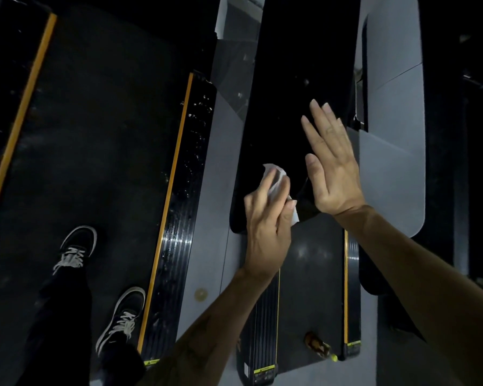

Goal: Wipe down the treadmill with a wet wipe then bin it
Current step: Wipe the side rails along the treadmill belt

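A white wet wipe lies crumpled under the fingers of my left hand, which presses it against a glossy black treadmill panel near the panel's lower edge. My right hand is held flat just right of the wipe, fingers straight and spread, over or on the same black panel; it holds nothing. Below the hands, the grey belt of this treadmill runs between black side rails with yellow strips.
I stand on the belt of a second treadmill at left, my two black shoes on it. A grey floor strip separates the machines. A small brown object lies on the right belt's near end.
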The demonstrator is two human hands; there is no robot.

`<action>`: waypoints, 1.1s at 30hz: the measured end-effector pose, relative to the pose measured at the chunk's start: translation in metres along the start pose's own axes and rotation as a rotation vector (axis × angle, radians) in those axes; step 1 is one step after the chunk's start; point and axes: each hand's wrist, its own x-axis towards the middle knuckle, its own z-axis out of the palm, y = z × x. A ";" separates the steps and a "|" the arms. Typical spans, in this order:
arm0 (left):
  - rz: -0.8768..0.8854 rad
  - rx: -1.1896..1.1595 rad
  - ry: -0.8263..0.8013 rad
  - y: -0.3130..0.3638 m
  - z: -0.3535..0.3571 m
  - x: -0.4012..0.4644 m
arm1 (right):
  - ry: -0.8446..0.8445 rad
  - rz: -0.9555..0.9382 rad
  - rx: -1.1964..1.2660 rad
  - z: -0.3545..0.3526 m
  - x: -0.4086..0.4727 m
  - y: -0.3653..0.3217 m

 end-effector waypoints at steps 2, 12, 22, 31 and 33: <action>0.011 0.008 0.038 -0.005 0.001 0.000 | 0.001 0.000 -0.002 0.000 0.000 0.000; -0.003 -0.129 0.096 0.005 0.010 -0.004 | 0.004 -0.001 -0.002 0.001 0.000 0.000; -0.014 -0.083 -0.078 0.022 0.011 -0.016 | 0.006 0.004 0.000 0.001 0.000 0.000; -0.190 -0.091 -0.100 0.020 -0.004 -0.037 | 0.002 0.007 0.013 0.001 -0.001 0.000; -0.197 -0.097 -0.085 0.024 -0.006 -0.038 | 0.003 0.005 0.016 0.000 0.000 0.000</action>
